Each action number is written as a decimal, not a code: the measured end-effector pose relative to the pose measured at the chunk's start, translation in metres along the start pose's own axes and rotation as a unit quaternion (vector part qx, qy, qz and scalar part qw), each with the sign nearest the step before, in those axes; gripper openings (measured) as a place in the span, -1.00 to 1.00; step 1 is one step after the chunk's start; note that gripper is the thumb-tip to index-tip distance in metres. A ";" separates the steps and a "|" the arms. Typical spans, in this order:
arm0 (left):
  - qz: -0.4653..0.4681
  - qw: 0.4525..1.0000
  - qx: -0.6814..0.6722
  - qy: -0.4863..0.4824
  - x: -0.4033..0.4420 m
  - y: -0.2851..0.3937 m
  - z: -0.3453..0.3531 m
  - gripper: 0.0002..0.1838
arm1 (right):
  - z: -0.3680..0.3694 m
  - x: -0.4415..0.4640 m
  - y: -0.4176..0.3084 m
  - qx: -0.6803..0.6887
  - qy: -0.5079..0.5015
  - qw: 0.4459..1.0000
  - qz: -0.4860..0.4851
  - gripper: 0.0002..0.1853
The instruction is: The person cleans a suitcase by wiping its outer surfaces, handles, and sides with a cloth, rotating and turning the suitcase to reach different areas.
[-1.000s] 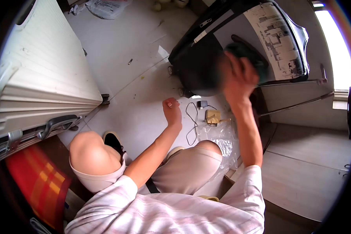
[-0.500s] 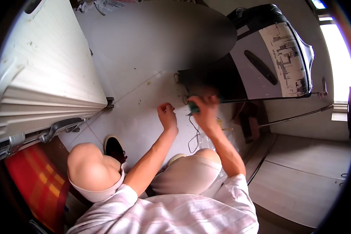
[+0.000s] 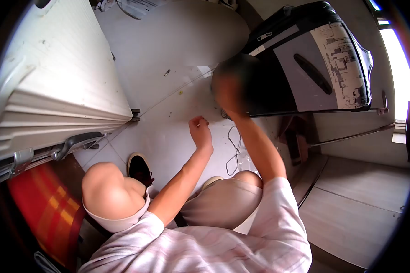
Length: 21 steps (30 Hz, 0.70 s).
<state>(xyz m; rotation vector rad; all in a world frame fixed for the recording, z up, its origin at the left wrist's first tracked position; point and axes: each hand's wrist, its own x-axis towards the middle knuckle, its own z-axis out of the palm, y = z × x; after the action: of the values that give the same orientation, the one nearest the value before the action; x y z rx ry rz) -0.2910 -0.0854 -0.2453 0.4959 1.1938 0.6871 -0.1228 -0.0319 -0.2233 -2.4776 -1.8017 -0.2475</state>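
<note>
My left hand (image 3: 199, 131) hovers above the pale tiled floor (image 3: 168, 150), its fingers curled in; whatever may be inside them is hidden. My right hand (image 3: 230, 94) reaches forward to the near end of a black and grey suitcase (image 3: 290, 68) lying on its side. A dark blur covers the fingers of that hand, so their grip and any contact with the suitcase do not show. Below my right forearm, a thin grey cord (image 3: 233, 154) lies in a loop on the floor, beside some clear plastic (image 3: 246, 163).
A large white hard-shell suitcase (image 3: 68, 68) stands at the left, above a red and orange cloth (image 3: 45, 209). Pale cabinet panels (image 3: 360, 195) are at the lower right, near a thin metal rod (image 3: 351, 135). Small debris (image 3: 167, 73) dots the floor; printed papers (image 3: 136, 8) lie at the back.
My right hand has moved forward and away from the cord, toward the black suitcase. The green thing seen in it earlier is lost in blur. My left hand stays curled in nearly the same place.
</note>
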 end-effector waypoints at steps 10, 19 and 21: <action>0.050 0.998 -0.035 0.034 -0.005 0.010 -0.009 -0.80 | -0.061 -0.028 -0.042 0.232 0.027 0.972 -0.040 -0.58; 0.055 0.998 0.028 -0.020 -0.026 0.003 0.009 -0.83 | -0.112 0.053 0.011 -0.084 0.028 0.987 -0.135 -0.63; 0.061 0.998 0.032 -0.012 -0.022 0.007 0.002 -0.83 | -0.051 0.049 0.003 -0.063 -0.083 0.986 -0.131 -0.68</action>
<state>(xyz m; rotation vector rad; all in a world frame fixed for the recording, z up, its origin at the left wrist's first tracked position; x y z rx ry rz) -0.2948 -0.0961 -0.2251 0.6326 1.1735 0.7463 -0.1098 0.0051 -0.1646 -2.4004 -2.2489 -0.1766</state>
